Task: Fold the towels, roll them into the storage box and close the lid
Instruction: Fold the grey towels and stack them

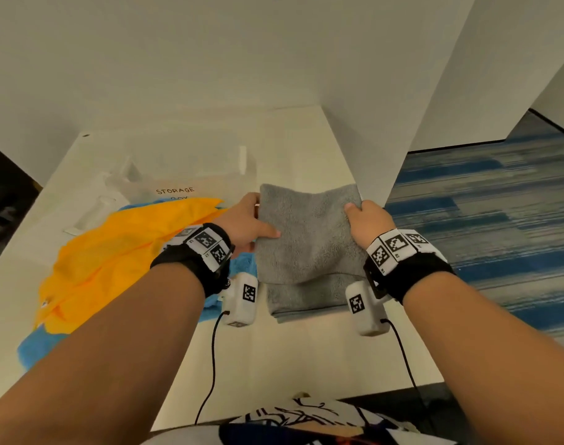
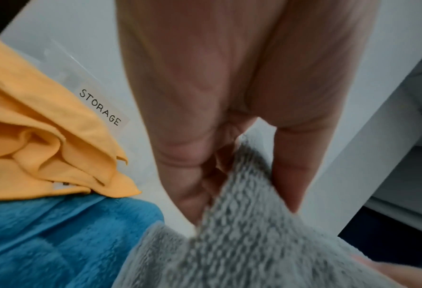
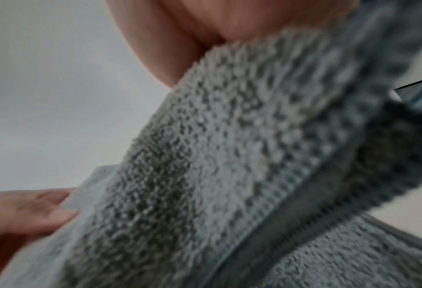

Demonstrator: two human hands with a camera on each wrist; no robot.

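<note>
Nearest me, the thick grey terry towel (image 1: 309,242) lies on the white tabletop (image 1: 274,358), its lower part doubled flat and its far half lifted between my hands. My left hand (image 1: 247,224) pinches the left edge, thumb on top and fingers curled underneath; the left wrist view shows the pile caught between thumb and fingertips (image 2: 197,194). My right hand (image 1: 367,220) grips the right edge the same way, thumb over the cloth.

I judge this towel soft, light and limp: it sags in the middle between my grips, so I should hold it at the two outer corners and keep them level to land a square fold. The looped pile should give good friction, so slipping seems unlikely.

Just left lie a crumpled thin orange cloth (image 1: 120,252) atop a fluffy blue towel (image 1: 36,348), both unfolded. Beyond them sits the clear plastic storage box (image 1: 190,175), labelled "STORAGE", apparently empty.
</note>
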